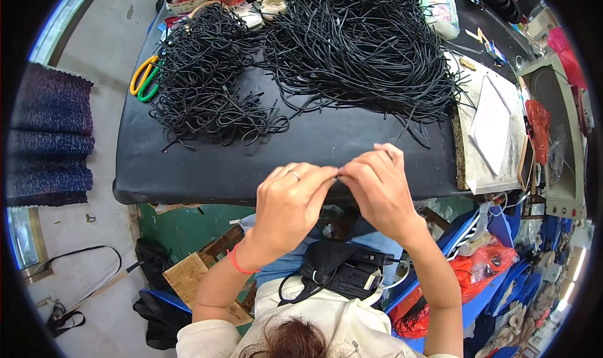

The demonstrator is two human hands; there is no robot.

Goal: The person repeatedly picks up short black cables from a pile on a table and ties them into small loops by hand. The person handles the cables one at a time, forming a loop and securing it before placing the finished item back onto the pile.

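Note:
My left hand [287, 198], with a ring on one finger, and my right hand [382, 188] meet fingertip to fingertip above the front edge of the black-covered table [188, 169]. Both are closed in a pinch. Whatever lies between the fingertips is too small or too hidden to name. Beyond the hands, a large heap of thin black cords [358, 56] spreads over the back of the table. To its left is a smaller heap of looped black cords [204, 75], with some loops trailing toward me.
Scissors [146, 80] with orange and green handles lie by the left heap. A white board [490, 125] rests on a worn panel at the right. A plastic bag [438, 9] stands behind. Red plastic bags [483, 270] are low at my right; a black pouch [336, 264] is at my lap.

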